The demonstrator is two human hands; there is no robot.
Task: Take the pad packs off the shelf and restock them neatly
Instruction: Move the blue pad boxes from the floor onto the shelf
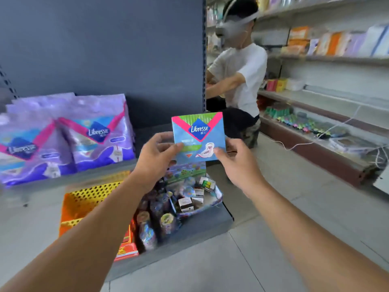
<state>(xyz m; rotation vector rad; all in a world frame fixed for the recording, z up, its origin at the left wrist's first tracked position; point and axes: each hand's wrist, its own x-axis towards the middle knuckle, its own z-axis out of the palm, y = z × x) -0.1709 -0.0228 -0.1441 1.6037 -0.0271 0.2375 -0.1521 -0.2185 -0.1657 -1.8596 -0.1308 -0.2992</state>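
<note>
Held pack: a small flat blue pad pack [199, 137] with green and pink top, upright in the air in front of the right end of the grey metal shelf [88, 175].
Left hand [156, 160]: fingers curled, pinching the pack's lower left edge.
Right hand [237, 163]: thumb and fingers pinching the pack's lower right corner.
Shelf stock: purple soft pad packs [63, 135] standing in rows at the shelf's left end, leaning back.
Below: orange perforated basket [84, 201] on the lower shelf.
Background: a person in a white shirt [240, 79].
</note>
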